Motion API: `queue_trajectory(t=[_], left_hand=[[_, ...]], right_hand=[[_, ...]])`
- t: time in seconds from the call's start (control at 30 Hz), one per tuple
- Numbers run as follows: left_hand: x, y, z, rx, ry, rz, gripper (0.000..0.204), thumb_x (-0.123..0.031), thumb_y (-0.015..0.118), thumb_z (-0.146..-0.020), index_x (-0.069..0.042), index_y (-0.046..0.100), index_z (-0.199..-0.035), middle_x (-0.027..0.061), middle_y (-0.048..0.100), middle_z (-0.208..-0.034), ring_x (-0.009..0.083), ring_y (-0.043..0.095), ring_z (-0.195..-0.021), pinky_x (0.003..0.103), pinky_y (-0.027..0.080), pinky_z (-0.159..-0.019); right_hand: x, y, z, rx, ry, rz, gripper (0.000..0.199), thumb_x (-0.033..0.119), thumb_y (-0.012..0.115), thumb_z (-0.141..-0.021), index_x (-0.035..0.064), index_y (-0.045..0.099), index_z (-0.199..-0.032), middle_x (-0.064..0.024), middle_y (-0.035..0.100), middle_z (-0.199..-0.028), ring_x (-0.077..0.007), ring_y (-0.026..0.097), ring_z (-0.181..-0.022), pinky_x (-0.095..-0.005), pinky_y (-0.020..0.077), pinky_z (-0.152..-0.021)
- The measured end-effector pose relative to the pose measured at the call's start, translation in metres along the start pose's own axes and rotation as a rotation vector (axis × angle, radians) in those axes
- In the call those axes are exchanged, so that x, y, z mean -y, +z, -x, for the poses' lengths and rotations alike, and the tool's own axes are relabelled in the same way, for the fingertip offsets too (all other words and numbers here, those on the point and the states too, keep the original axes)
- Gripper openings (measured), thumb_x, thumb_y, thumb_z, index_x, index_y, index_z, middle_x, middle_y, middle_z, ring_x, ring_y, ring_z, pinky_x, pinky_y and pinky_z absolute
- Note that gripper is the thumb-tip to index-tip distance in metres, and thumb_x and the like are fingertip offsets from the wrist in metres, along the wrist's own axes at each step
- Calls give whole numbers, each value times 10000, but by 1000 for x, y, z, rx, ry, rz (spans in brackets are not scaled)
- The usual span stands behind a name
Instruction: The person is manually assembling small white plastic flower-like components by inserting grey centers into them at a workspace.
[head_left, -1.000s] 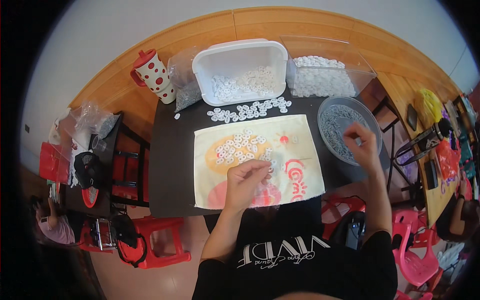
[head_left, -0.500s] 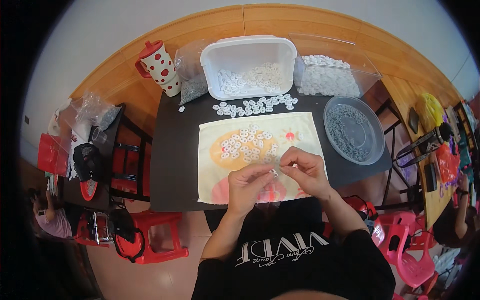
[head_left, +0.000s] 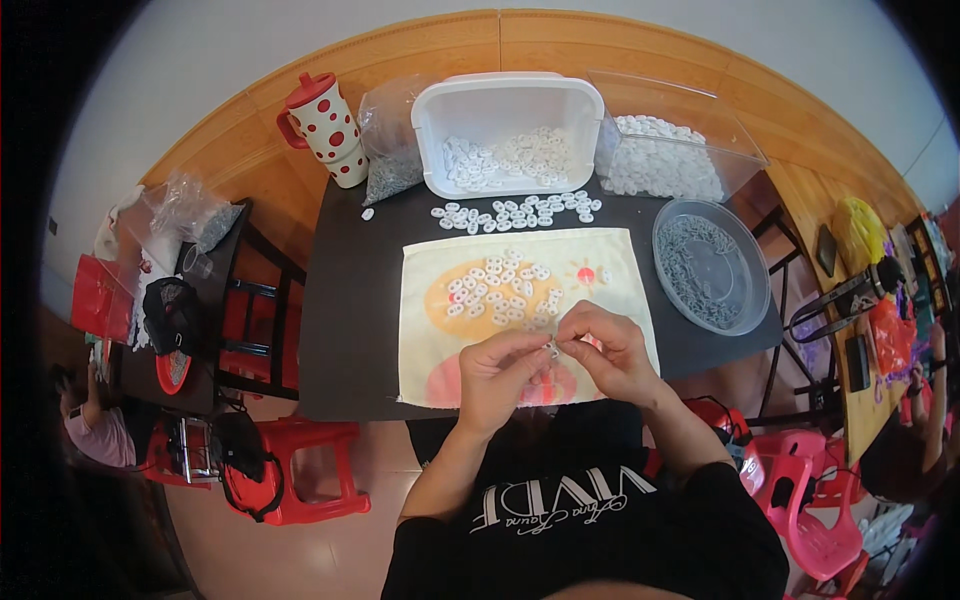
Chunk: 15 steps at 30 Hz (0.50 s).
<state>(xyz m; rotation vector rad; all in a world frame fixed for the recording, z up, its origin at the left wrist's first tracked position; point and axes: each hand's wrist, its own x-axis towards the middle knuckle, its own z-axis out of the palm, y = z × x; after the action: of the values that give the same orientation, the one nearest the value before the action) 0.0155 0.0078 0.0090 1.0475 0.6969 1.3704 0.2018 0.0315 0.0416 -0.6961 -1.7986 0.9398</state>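
Observation:
Over the front half of a pale yellow cloth (head_left: 625, 300), my two hands meet at the fingertips. My left hand (head_left: 495, 375) is closed in a pinch on a small white plastic piece (head_left: 553, 351), mostly covered by the fingers. Thumb and forefinger of my right hand (head_left: 608, 352) press together right at that piece; whatever they hold is too small to make out. Just beyond lie several loose white oval pieces with two holes (head_left: 495, 285), spread over the cloth's orange print. More such white pieces (head_left: 515, 213) form a band on the dark table behind the cloth.
At the back stand a white tub (head_left: 508, 185) and a clear bin (head_left: 735, 140) of white pieces. A round clear tub (head_left: 762, 290) of small grey metal pieces sits right. A bag (head_left: 392, 175) of grey pieces and a red-dotted tumbler (head_left: 330, 135) are back left. Red stools (head_left: 300, 470) flank the table.
My right fingertips have come in closer to the white piece in my left hand, which now shows less. The whole view has shifted slightly.

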Motion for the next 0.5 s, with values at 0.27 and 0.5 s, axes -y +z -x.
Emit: queue_trajectory(t=[0.27,0.5], left_hand=[[-1,3,5,-37,78,-154,184,114,659,-887,47,719,-1048,96,690,-827,109,612,-645,225,488,-563],[-2,5,5,-44,100,-180,177,117,651,-890,45,717,-1038,91,681,-820,110,614,-645,228,493,-569]], right_hand=[[8,1,-3,28,-64,119,134,-108,641,-839,-21,625,-940,-127,637,-881,-251,632,-801,-319,489,-705],[0,2,3,25,21,-25,141,-112,640,-853,-22,647,-961,-116,656,-921,-213,635,-861,-306,489,-758]])
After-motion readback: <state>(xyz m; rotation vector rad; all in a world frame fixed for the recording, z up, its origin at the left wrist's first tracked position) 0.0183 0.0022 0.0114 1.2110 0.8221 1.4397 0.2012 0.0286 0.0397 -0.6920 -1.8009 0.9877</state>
